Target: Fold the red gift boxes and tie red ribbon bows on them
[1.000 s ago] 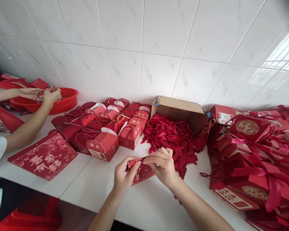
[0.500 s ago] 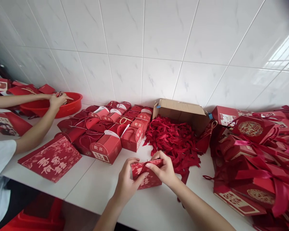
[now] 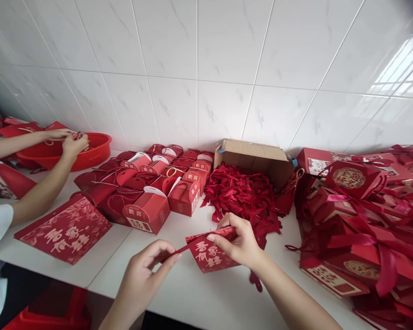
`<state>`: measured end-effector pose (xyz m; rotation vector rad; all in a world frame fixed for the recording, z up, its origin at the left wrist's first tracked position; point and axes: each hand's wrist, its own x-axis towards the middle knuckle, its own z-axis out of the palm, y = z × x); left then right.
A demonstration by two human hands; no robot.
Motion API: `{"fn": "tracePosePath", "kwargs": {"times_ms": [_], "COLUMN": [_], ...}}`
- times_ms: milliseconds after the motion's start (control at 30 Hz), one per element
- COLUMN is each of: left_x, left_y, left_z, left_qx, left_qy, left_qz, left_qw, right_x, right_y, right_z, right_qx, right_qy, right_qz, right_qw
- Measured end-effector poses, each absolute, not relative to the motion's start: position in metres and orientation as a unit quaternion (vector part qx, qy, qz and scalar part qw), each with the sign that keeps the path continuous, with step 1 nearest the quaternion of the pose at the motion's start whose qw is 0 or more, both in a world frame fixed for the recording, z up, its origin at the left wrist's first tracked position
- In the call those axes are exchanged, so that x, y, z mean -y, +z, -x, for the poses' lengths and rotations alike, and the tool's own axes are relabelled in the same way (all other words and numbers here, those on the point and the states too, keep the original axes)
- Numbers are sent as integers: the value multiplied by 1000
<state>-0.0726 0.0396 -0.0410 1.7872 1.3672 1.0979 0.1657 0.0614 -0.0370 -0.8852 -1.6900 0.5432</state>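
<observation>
My right hand pinches the top edge of a small red box with pale characters printed on its front. A dark red ribbon stretches from the top of this box to the left, and its end is between the thumb and fingers of my left hand. Behind my right hand lies a heap of dark red ribbons, spilling from an open cardboard box. To the left, a larger red printed bag or box lies on the white table.
Rows of small red boxes stand in the middle. Red boxes with ribbons are piled at the right. Another person's hands hold something small over a red basin at the left. A tiled wall rises behind.
My left hand has moved away from the box to the left, drawing the ribbon out with it. The box front is more exposed. The view has shifted slightly right.
</observation>
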Motion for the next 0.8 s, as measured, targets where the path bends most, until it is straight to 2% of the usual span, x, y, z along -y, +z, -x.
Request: {"fn": "tracePosePath", "kwargs": {"times_ms": [133, 267, 367, 567, 800], "left_x": [-32, -32, -31, -24, -26], "left_y": [-16, -2, -4, -15, -17], "left_z": [74, 59, 46, 36, 29], "left_qx": [-507, -401, -391, -289, -287], "left_qy": [558, 663, 652, 541, 521], "left_qz": [-596, -581, -603, -714, -767], "left_qw": [274, 249, 241, 337, 239], "right_x": [-56, -47, -42, -41, -38], "right_y": [-29, -27, -25, -16, -11], "right_z": [-171, -168, -168, -174, -177], "right_qx": [766, 795, 805, 813, 830], "right_qy": [230, 215, 185, 141, 102], "right_qz": [339, 289, 255, 227, 218], "right_qw": [496, 487, 502, 517, 503]}}
